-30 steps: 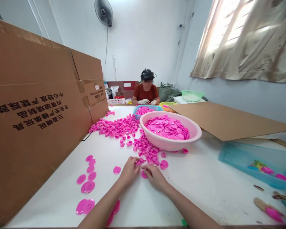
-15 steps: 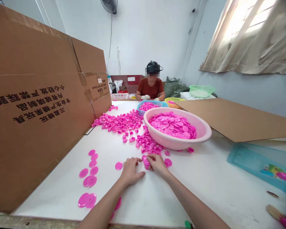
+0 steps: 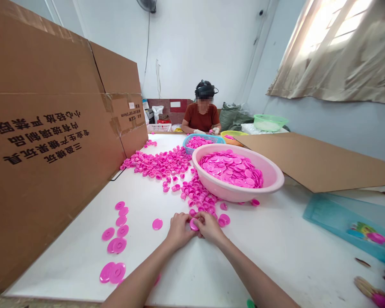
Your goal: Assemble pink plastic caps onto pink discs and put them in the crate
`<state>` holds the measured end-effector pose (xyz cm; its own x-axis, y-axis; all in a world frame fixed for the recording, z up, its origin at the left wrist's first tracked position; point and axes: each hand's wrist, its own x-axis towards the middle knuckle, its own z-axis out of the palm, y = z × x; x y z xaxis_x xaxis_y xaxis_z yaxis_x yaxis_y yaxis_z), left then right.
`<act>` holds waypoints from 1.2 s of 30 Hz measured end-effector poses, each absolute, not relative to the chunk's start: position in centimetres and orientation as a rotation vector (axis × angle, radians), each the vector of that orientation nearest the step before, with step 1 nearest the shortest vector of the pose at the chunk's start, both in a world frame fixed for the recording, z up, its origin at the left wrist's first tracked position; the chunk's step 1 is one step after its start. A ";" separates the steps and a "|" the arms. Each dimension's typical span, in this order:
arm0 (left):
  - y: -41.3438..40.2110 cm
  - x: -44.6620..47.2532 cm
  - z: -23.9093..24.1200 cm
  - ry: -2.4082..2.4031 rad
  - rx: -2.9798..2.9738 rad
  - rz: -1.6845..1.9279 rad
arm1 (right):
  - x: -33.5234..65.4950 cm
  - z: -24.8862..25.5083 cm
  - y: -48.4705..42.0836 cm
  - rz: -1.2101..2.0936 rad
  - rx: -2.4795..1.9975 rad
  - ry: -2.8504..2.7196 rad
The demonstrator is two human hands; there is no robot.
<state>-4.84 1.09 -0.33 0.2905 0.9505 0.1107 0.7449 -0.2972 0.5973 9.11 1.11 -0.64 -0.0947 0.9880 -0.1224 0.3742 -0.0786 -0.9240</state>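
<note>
Between my two hands is a shiny pink plastic disc [image 3: 194, 224], held just above the white table. My right hand [image 3: 211, 227] pinches its right side with thumb and fingers. My left hand [image 3: 179, 231] is closed at its left edge, with the thumb against it; whatever lies behind the disc is hidden. Small pink plastic cups [image 3: 199, 194] are heaped just beyond my fingers. A loose pink disc [image 3: 157, 224] lies to the left of my left hand, and a pair of pink discs [image 3: 223, 220] lies to the right of my right hand.
A pink basin [image 3: 240, 194] full of discs stands beyond my right hand. More discs [image 3: 117, 245] lie in a column at left. A cardboard box [image 3: 51, 171] walls the left side; a cardboard sheet [image 3: 314, 164] and blue tray [image 3: 327, 218] lie right. A co-worker [image 3: 202, 115] sits opposite.
My left hand has closed in and met the disc held by my right hand, which has tilted and come slightly nearer. Across the table, the co-worker's gloved hands have shifted.
</note>
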 end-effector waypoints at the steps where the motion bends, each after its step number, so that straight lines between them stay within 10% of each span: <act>1: 1.2 -4.9 -0.2 1.510 2.129 0.624 | 9.0 -0.7 1.1 1.147 -1.520 -1.554; 11: 2.0 -7.6 2.0 1.103 1.916 0.399 | 7.9 0.0 -0.4 1.412 -1.542 -1.382; 22: 0.8 -3.7 -0.3 2.027 1.952 0.649 | 7.6 -0.4 -0.7 1.788 -1.434 -1.154; 36: -0.7 -6.2 3.0 1.771 2.001 0.399 | 4.9 0.3 -1.7 1.661 -1.420 -1.525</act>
